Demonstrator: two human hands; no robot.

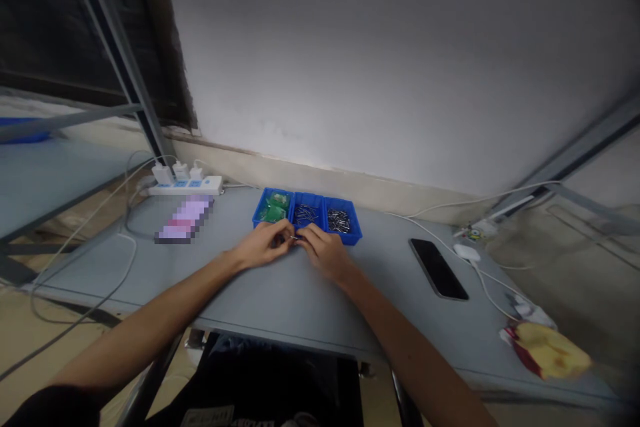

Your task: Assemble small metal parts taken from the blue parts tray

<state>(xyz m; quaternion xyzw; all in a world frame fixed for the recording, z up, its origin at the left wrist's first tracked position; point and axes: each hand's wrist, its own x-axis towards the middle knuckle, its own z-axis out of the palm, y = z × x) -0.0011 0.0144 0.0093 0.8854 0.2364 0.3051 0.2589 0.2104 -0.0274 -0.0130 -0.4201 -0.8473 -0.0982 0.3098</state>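
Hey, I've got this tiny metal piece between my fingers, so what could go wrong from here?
The thin metal piece is small and pinched between your left hand and right hand, so it might slip. The blue bins sit close to your fingers; a knock could spill or mix the loose metal parts. To your left, a pale cable trails over the table edge and might snag your arm.

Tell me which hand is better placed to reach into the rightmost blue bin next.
Probably the right hand: it is closer to that bin, while the left hand would have to pass around it. Both hands meet at a thin piece, so the right may have to leave it first.
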